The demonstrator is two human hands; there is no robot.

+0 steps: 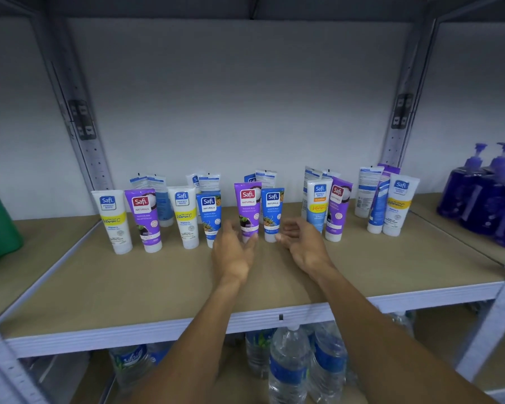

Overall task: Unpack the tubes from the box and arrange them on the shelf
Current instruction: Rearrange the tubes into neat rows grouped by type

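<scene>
On tan shelf [158,287] btwn grey posts [79,118]: tubes [247,211] upright, white wall [245,97] behind.

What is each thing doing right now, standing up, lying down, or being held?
Purple tube, standing on its cap, not gripped.
Blue tube, standing on its cap, not gripped.
Left hand, open, holding nothing, beside the purple tube.
Right hand, open, holding nothing, beside the blue tube.
Pump bottles, standing upright.
Water bottles, standing upright.

A plain white wall [245,97] backs the tan shelf [158,287] framed by grey perforated metal uprights [98,167].
</scene>
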